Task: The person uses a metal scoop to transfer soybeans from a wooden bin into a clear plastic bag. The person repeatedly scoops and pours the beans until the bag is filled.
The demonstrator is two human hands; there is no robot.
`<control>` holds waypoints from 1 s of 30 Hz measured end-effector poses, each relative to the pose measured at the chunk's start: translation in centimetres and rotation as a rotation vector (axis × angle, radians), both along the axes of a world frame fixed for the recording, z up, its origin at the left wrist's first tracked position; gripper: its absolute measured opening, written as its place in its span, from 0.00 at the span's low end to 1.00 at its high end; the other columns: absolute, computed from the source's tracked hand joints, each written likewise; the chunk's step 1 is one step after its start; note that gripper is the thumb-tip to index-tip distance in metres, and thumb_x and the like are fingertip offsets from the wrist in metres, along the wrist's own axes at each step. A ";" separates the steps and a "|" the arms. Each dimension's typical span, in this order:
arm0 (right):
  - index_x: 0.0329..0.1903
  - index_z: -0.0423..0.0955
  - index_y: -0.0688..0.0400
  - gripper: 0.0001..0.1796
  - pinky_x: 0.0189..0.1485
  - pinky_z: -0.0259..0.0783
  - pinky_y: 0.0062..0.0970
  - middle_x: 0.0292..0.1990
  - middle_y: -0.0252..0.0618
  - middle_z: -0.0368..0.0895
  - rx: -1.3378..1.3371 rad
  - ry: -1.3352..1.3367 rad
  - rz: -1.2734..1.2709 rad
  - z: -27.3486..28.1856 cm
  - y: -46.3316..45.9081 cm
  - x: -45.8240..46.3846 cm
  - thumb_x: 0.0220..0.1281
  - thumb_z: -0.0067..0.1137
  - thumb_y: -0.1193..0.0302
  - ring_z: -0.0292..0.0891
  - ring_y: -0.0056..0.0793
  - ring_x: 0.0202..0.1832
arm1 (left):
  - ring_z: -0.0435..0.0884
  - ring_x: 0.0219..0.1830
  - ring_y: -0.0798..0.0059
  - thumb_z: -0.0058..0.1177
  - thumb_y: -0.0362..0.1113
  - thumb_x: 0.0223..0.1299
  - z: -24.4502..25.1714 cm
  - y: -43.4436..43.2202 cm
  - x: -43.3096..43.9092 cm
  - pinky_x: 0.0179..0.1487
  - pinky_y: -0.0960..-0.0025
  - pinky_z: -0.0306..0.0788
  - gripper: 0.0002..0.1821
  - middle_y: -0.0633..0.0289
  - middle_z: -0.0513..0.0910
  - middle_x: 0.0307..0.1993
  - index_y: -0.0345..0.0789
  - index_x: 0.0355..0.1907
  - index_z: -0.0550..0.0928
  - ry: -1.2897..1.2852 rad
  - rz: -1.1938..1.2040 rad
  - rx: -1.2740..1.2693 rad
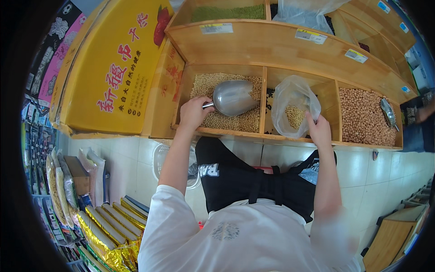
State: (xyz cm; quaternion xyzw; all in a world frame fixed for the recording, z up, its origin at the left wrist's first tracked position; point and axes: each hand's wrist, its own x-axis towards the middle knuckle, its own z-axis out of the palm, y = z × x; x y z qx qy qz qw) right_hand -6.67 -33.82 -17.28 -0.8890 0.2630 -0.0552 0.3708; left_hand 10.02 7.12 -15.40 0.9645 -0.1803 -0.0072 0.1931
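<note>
My left hand [196, 114] grips the handle of a metal scoop [232, 98]. The scoop rests over pale soybeans [217, 79] in the left front compartment of a wooden bin, its mouth facing right. My right hand [318, 127] pinches the rim of a clear plastic bag [282, 90] at its right side. The bag stands open above the middle compartment, and a small heap of soybeans [295, 116] lies inside it. Dark beans [269, 98] show beside the bag, partly hidden by it.
Peanuts [365, 115] and a second metal scoop [388, 111] lie in the right compartment. Behind rises a tier holding green beans [231, 13] and a plastic bag [306, 15]. A yellow carton [112, 71] stands left. A white basket [159, 163] is below. Someone's hand [426, 110] appears far right.
</note>
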 end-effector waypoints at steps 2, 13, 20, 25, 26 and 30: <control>0.52 0.86 0.57 0.29 0.46 0.78 0.46 0.34 0.52 0.88 -0.085 0.045 -0.004 0.4 0.8 -0.5 0.74 0.57 0.43 0.87 0.54 0.41 | 0.88 0.48 0.54 0.74 0.45 0.58 -0.3 -0.1 0.1 0.50 0.56 0.80 0.17 0.59 0.89 0.43 0.40 0.47 0.89 -0.017 -0.014 0.004; 0.45 0.85 0.58 0.25 0.46 0.79 0.52 0.34 0.55 0.88 -0.240 0.016 -0.010 1.1 1.9 -0.9 0.74 0.58 0.48 0.86 0.59 0.40 | 0.90 0.41 0.67 0.76 0.36 0.59 -3.5 2.0 2.0 0.49 0.65 0.80 0.15 0.57 0.91 0.39 0.33 0.45 0.87 0.334 0.025 -0.380; 0.46 0.85 0.58 0.22 0.46 0.79 0.54 0.34 0.55 0.88 -0.256 0.007 -0.009 0.8 1.7 -1.0 0.74 0.58 0.50 0.86 0.60 0.41 | 0.88 0.42 0.77 0.74 0.27 0.61 -4.4 3.0 2.6 0.49 0.71 0.81 0.14 0.59 0.91 0.40 0.27 0.46 0.85 0.514 0.064 -0.657; 0.48 0.85 0.56 0.20 0.47 0.79 0.54 0.35 0.55 0.88 -0.277 -0.039 -0.002 0.5 1.6 -1.1 0.73 0.58 0.52 0.86 0.60 0.41 | 0.88 0.44 0.78 0.71 0.24 0.63 -4.1 2.9 2.6 0.52 0.73 0.81 0.14 0.59 0.90 0.43 0.27 0.49 0.84 0.551 0.034 -0.802; 0.49 0.85 0.56 0.20 0.48 0.79 0.54 0.35 0.55 0.88 -0.274 -0.060 0.002 0.4 1.7 -1.1 0.72 0.58 0.53 0.85 0.60 0.42 | 0.88 0.45 0.79 0.71 0.24 0.63 -3.9 2.9 2.5 0.52 0.74 0.81 0.15 0.60 0.89 0.43 0.27 0.50 0.83 0.545 0.035 -0.801; 0.50 0.85 0.54 0.19 0.48 0.79 0.55 0.35 0.55 0.88 -0.284 -0.046 -0.020 0.4 1.7 -1.1 0.71 0.59 0.54 0.85 0.60 0.42 | 0.87 0.46 0.80 0.71 0.24 0.63 -2.1 1.5 1.4 0.53 0.75 0.80 0.16 0.63 0.89 0.43 0.29 0.51 0.84 0.469 -0.013 -0.796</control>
